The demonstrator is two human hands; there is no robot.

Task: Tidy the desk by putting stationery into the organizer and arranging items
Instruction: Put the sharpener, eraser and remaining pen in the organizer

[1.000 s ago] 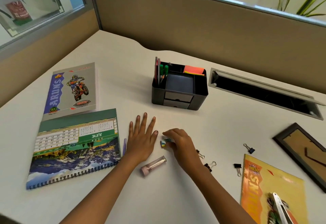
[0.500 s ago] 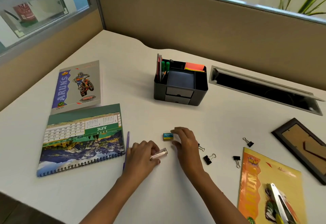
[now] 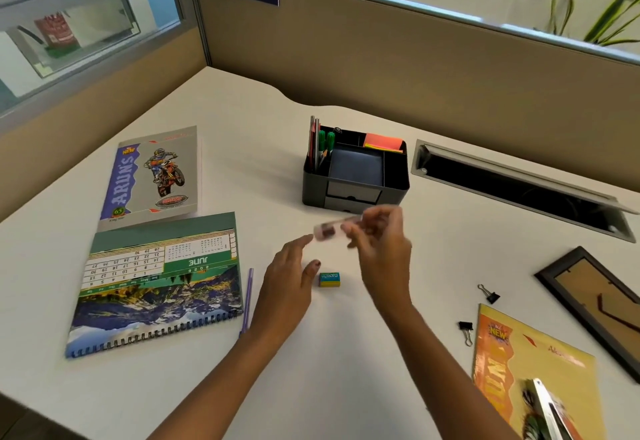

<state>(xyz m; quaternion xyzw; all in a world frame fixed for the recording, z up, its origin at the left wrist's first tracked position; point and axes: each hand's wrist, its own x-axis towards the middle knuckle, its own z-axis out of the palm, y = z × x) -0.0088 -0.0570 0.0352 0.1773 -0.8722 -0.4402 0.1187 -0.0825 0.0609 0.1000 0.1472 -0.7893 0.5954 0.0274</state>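
Desk (image 3: 242,121): white top, partition walls on two far sides, near edge at the bottom of view.

Calendar (image 3: 159,283) lies flat at left, a grey notebook (image 3: 156,173) beyond it. A yellow notebook (image 3: 540,363) is at right, a frame (image 3: 599,297) just beyond that.

Organizer (image 3: 313,190): black, upright, mid-desk. Markers stand in its left well, sticky notes in the back right one. I see nothing in the middle well.

Right hand (image 3: 381,249): raised above the desk, just short of the organizer's front wall, fingertips pinching one end of a small clear tube (image 3: 327,231). The tube is held roughly level, dark cap end pointing left. Motion blur hides the exact grip.

Left hand (image 3: 287,280): fingers straight and close together, holding nothing, fingertips near the cap end. Contact cannot be told.

Handling, judged: the tube looks light, stiff and smooth, so likely slippery. An end pinch may let it swing; a mid-body hold seems safer.

Room, judged: open desk lies between the hands and the organizer. The front wall must be cleared by lifting; the standing markers crowd the left side.

Still loose: pen (image 3: 248,297) beside the calendar's right edge, eraser (image 3: 329,279) below the tube, clips (image 3: 489,294) right.
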